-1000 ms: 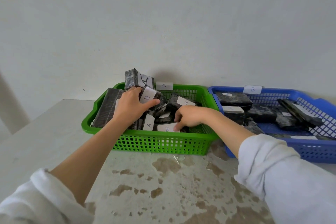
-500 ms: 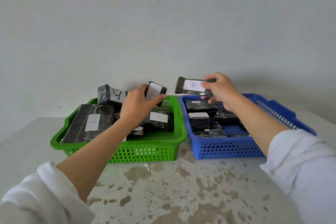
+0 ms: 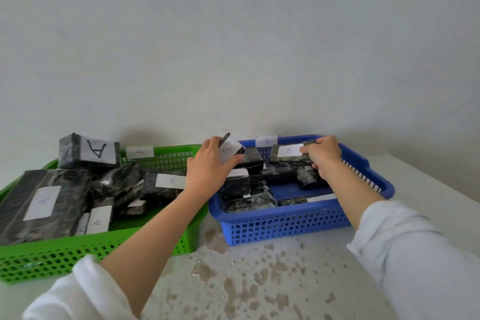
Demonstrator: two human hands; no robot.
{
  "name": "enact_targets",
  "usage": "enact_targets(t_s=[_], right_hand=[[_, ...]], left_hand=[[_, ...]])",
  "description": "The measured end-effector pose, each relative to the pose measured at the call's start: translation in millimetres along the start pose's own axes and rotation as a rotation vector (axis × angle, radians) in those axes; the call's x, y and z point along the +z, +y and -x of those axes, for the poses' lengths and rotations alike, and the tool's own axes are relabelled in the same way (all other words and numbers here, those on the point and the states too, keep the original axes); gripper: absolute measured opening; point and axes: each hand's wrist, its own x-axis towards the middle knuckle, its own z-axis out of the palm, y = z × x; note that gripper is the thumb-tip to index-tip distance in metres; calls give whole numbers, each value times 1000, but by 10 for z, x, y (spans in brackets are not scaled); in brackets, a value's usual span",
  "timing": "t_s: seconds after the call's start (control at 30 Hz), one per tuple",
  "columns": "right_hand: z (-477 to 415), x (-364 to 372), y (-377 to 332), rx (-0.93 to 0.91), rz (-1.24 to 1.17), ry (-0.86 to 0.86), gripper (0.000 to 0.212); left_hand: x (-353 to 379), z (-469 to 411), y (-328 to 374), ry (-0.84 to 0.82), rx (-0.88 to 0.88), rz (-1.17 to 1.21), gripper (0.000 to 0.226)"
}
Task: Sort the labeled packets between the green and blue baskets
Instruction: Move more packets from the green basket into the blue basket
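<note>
The green basket (image 3: 78,249) on the left carries an "A" tag and holds several black packets with white "A" labels (image 3: 171,180). To its right stands the blue basket (image 3: 285,223), tagged "B", with several black packets inside. My left hand (image 3: 207,169) reaches over the blue basket's left rim and grips a small black packet labeled "B" (image 3: 230,149). My right hand (image 3: 323,156) is above the back of the blue basket, holding a longer packet labeled "B" (image 3: 288,150) by its right end.
Both baskets sit against a plain white wall on a white tabletop (image 3: 259,288) with worn brown patches. A large "A" packet (image 3: 44,202) leans at the green basket's left, another stands upright at its back corner (image 3: 88,150). White sleeves cover both forearms.
Both hands moved right with their "B" packets. The left hand crossed from above the green basket to the blue basket's rim; the right hand went deeper and lower over the blue basket.
</note>
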Motion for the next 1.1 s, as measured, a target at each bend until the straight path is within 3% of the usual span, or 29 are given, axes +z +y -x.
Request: enact_targets(t_s=[0.13, 0.23, 0.37, 0.43, 0.5, 0.57, 0.67, 0.83, 1.0, 1.1], right_hand=[[-115, 85, 27, -166, 52, 96, 18], [-166, -1, -26, -265, 38, 227, 24], [-138, -168, 4, -147, -11, 23, 34], [-76, -196, 56, -153, 188, -74, 30], [-23, -185, 88, -254, 499, -96, 21], [13, -154, 85, -284, 641, -76, 20], [-5, -110, 38, -256, 630, -11, 20], [-44, -61, 21, -92, 707, -112, 16], [-13, -52, -19, -59, 799, -256, 43], [-16, -68, 31, -197, 1021, -360, 62]], left_hand=[[69, 6, -65, 27, -5, 52, 54], [74, 10, -79, 33, 0, 65, 52], [97, 20, -68, 45, 41, 39, 53], [103, 19, -67, 51, 45, 32, 55], [106, 20, -74, 56, 43, 32, 56], [107, 22, -82, 60, 43, 31, 57], [110, 21, -88, 62, 43, 28, 57], [125, 15, -97, 61, 51, 25, 56], [137, 11, -97, 66, 63, 29, 56], [134, 12, -99, 72, 64, 34, 56]])
